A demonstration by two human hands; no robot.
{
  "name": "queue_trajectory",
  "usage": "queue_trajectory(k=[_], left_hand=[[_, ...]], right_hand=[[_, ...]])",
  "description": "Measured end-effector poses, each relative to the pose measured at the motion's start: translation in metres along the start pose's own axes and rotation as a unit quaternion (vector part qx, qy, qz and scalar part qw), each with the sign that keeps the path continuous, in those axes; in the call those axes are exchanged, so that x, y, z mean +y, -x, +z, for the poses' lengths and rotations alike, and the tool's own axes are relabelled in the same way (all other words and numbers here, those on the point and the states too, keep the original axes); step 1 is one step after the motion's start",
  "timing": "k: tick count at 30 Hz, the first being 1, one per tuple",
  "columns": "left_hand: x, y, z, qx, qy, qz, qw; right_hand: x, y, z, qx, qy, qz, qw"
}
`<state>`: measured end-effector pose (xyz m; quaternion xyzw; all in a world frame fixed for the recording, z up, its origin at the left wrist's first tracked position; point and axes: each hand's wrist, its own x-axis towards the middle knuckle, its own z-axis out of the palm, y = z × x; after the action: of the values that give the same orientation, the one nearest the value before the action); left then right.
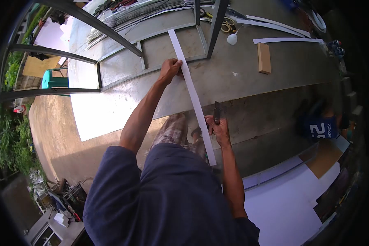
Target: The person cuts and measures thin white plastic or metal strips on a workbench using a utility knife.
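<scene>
A long, narrow white strip (192, 92) slants from the metal frame down past the table edge toward my body. My left hand (170, 70) pinches it near its upper part, thumb on top. Lower down, my right hand (219, 132) is closed around a black utility knife (217, 112), its tip pointing up and away from me. The fingertips of that hand sit right at the strip's right edge. Beyond my left hand, the strip's far end overlaps the grey metal frame (151, 67) on the table.
On the metal-topped table (233, 88) lie a wooden block (264, 58), more white strips (287, 40), scissors (226, 25) and a white bulb-like thing (232, 39). White sheets (279, 205) lie at the lower right. A person in a blue shirt (320, 125) is at the right. A green stool (55, 80) stands at the left.
</scene>
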<state>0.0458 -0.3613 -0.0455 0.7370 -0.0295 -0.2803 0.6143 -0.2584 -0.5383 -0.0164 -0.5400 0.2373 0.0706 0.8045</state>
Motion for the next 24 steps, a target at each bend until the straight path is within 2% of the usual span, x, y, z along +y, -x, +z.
queue_trajectory(k=[4,6,7,10,13,16,17,19,20,24], left_hand=[[-0.005,-0.006,-0.008,0.015,-0.014,-0.044,0.999],[-0.007,-0.014,-0.014,0.052,-0.215,0.011,0.975],[0.001,-0.017,-0.019,0.072,-0.314,0.042,0.946],[0.028,-0.007,-0.027,0.119,-0.375,0.023,0.919],[0.006,-0.034,-0.045,0.17,-0.411,0.135,0.886],[-0.007,-0.059,-0.061,0.124,-0.229,0.093,0.961],[-0.01,-0.065,-0.067,0.081,-0.197,0.077,0.974],[-0.001,-0.069,-0.078,-0.003,-0.13,0.044,0.99],[0.0,-0.065,-0.077,-0.011,-0.068,0.033,0.997],[-0.002,-0.064,-0.082,-0.055,-0.019,0.024,0.998]], right_hand=[[0.001,0.007,0.014,0.051,0.08,0.045,0.994],[0.006,0.0,0.025,0.069,0.088,0.042,0.993],[0.011,-0.011,0.029,0.078,0.101,0.037,0.991],[0.027,-0.011,0.043,0.111,0.128,0.039,0.985],[0.028,-0.008,0.059,0.143,0.139,0.025,0.98],[0.036,-0.008,0.065,0.157,0.153,0.034,0.975],[0.041,-0.008,0.065,0.163,0.154,0.04,0.974],[0.042,-0.007,0.068,0.17,0.158,0.046,0.972],[0.041,-0.007,0.07,0.171,0.16,0.046,0.971],[0.037,-0.01,0.076,0.167,0.18,0.048,0.968]])
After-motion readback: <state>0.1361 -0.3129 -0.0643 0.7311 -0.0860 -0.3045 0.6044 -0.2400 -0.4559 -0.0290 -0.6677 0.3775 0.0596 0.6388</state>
